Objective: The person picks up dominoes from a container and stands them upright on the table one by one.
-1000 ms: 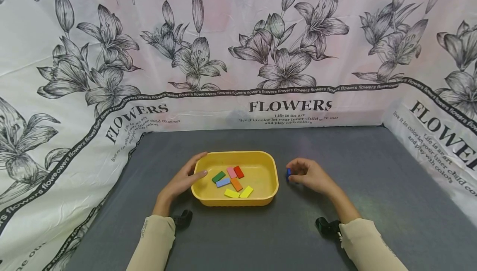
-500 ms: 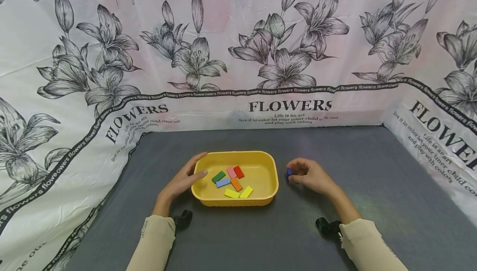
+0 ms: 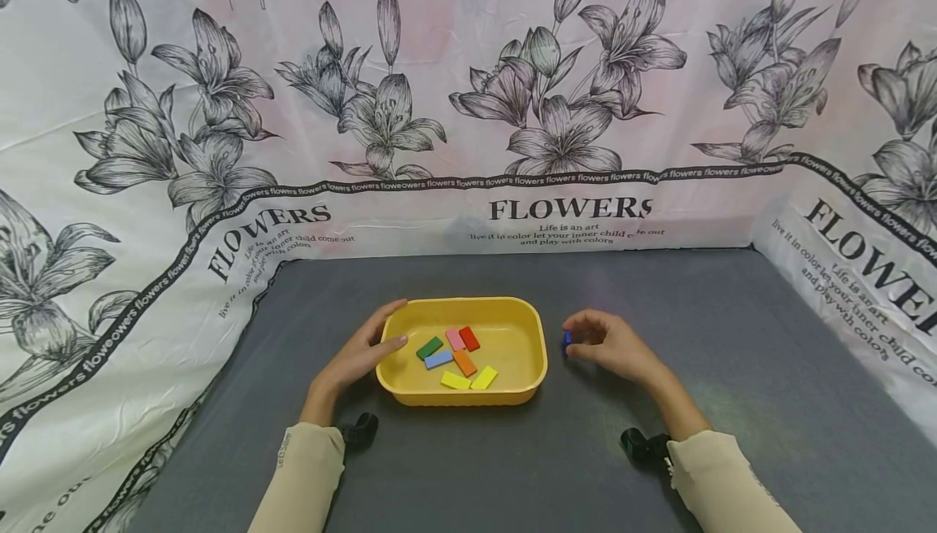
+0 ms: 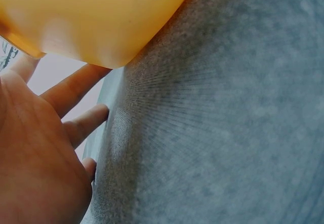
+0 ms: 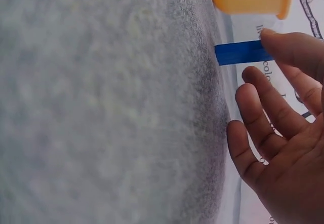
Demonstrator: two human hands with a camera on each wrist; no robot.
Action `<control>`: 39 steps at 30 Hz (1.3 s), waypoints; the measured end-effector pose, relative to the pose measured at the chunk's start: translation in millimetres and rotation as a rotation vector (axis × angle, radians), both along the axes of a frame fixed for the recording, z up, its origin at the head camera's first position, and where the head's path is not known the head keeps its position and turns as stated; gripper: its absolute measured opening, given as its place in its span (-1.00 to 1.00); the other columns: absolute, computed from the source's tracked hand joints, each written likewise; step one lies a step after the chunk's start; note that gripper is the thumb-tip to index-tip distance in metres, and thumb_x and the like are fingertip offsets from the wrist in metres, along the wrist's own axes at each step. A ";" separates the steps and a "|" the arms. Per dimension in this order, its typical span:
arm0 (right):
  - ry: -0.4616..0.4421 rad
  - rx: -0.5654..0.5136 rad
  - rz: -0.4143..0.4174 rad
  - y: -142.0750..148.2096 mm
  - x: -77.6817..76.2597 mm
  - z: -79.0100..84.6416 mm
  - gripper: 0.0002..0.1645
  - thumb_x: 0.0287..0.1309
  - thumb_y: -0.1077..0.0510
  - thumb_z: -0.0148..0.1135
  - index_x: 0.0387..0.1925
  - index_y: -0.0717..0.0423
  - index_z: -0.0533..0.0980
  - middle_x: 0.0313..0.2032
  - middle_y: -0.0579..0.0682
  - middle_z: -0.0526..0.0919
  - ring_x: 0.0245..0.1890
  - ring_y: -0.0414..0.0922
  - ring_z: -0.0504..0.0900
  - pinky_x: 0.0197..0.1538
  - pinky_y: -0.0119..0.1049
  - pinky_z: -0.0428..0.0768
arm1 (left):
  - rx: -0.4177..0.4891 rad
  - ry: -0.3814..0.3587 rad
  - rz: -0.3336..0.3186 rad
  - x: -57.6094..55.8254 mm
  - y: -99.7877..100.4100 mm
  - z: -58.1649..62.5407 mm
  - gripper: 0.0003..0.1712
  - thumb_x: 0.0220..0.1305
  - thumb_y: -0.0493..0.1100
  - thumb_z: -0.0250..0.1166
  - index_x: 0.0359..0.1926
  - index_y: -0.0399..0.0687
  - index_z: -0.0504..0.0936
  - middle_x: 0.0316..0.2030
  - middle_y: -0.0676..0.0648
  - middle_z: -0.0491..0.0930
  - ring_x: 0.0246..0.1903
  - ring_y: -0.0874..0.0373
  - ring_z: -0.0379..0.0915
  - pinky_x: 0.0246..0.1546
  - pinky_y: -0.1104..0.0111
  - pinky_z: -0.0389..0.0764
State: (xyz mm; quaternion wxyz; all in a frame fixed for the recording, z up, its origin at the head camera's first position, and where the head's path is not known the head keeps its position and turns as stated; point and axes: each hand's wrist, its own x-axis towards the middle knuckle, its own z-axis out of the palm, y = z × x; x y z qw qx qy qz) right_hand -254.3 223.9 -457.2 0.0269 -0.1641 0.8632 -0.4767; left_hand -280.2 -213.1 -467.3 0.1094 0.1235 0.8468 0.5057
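Observation:
A yellow plastic tub (image 3: pixel 512 393) sits on the dark grey table. My left hand (image 3: pixel 353 358) holds its left end, the thumb over the rim and the other fingers along the outside. To the right of the tub, my right hand (image 3: pixel 613 346) pinches the top of a thin blue block (image 5: pixel 239 53) between thumb and a finger. The block stands upright, its lower end at the tabletop, and the remaining fingers are spread and loosely bent. Inside the tub lie several flat blocks: green (image 3: pixel 429 347), light blue (image 3: pixel 438 359), pink (image 3: pixel 455 339), red (image 3: pixel 469 338), orange (image 3: pixel 464 363) and yellow (image 3: pixel 485 377).
A white floral cloth (image 3: pixel 571 220) rises behind the table (image 3: pixel 468 468) and along both sides. A black wrist camera mount (image 3: pixel 360 431) sits under the left wrist and another black mount (image 3: pixel 642 446) under the right.

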 end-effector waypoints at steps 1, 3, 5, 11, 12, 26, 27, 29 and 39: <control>0.005 0.005 -0.005 -0.2 -0.1 0.2 -0.58 0.14 0.23 0.47 0.03 0.27 0.59 -0.04 0.23 0.71 -0.27 -0.14 0.64 -0.32 -0.34 0.59 | 0.000 0.000 0.001 0.1 0.0 0.1 -0.22 0.43 0.05 0.25 0.56 0.32 0.14 0.58 -0.07 0.10 0.46 -0.15 0.21 0.46 -0.15 0.27; 0.017 0.016 -0.016 -0.5 -0.5 0.7 -0.56 0.13 0.22 0.48 0.03 0.25 0.59 -0.02 0.22 0.71 -0.25 -0.13 0.65 -0.27 -0.33 0.61 | 0.001 0.000 0.000 0.2 -0.1 0.0 -0.22 0.43 0.05 0.25 0.56 0.31 0.14 0.58 -0.07 0.10 0.45 -0.15 0.22 0.45 -0.15 0.28; 0.033 0.020 -0.028 -1.8 -0.7 2.0 -0.55 0.12 0.20 0.49 0.04 0.24 0.59 0.00 0.21 0.71 -0.22 -0.11 0.65 -0.20 -0.30 0.61 | -0.001 0.001 -0.002 0.0 -0.4 -0.5 -0.22 0.44 0.05 0.25 0.57 0.31 0.14 0.58 -0.07 0.10 0.45 -0.15 0.22 0.45 -0.15 0.28; 0.074 0.023 -0.057 -7.8 -1.0 11.6 -0.48 0.17 0.12 0.47 0.15 0.12 0.57 0.06 0.21 0.70 -0.10 -0.01 0.63 0.01 -0.09 0.57 | 0.001 0.007 -0.005 0.1 -0.8 -0.8 -0.23 0.44 0.05 0.24 0.56 0.32 0.14 0.58 -0.07 0.09 0.46 -0.16 0.20 0.46 -0.16 0.27; 0.077 0.022 -0.061 -9.5 -0.8 14.1 -0.48 0.19 0.11 0.46 0.17 0.09 0.57 0.07 0.20 0.70 -0.08 0.01 0.63 0.03 -0.08 0.56 | 0.002 0.007 -0.005 0.1 -0.8 -0.8 -0.23 0.44 0.05 0.24 0.56 0.32 0.14 0.58 -0.07 0.09 0.46 -0.16 0.20 0.46 -0.16 0.27; 0.183 0.009 -0.009 -46.6 4.8 32.2 -0.57 0.18 0.15 0.47 0.09 0.04 0.63 -0.01 0.16 0.74 -0.07 0.05 0.63 0.03 0.00 0.56 | -0.001 -0.017 0.005 -2.4 -1.1 -1.9 -0.24 0.44 0.04 0.23 0.56 0.36 0.15 0.59 -0.06 0.08 0.45 -0.16 0.21 0.46 -0.16 0.27; 0.195 0.013 -0.006 -49.6 4.8 31.4 -0.58 0.17 0.15 0.47 0.08 0.03 0.63 -0.02 0.15 0.74 -0.08 0.02 0.63 0.02 0.00 0.57 | -0.002 -0.018 0.005 -2.6 -1.0 -2.0 -0.24 0.44 0.04 0.24 0.56 0.36 0.15 0.59 -0.07 0.08 0.45 -0.16 0.21 0.46 -0.16 0.27; 0.231 0.026 0.004 -55.6 4.4 29.8 -0.59 0.15 0.16 0.49 0.06 0.04 0.65 -0.04 0.14 0.75 -0.11 -0.02 0.62 0.00 0.00 0.58 | -0.003 -0.020 0.007 -2.8 -0.9 -1.8 -0.24 0.44 0.04 0.24 0.56 0.36 0.15 0.59 -0.06 0.08 0.46 -0.16 0.20 0.46 -0.16 0.26; 0.377 0.134 0.068 -82.8 3.3 30.4 -0.64 0.04 0.21 0.54 -0.07 0.05 0.72 -0.12 0.03 0.79 -0.14 0.09 0.53 0.02 -0.09 0.35 | -0.004 -0.020 0.010 -2.2 -1.0 -1.3 -0.23 0.44 0.06 0.24 0.56 0.35 0.14 0.59 -0.06 0.07 0.48 -0.17 0.17 0.47 -0.18 0.22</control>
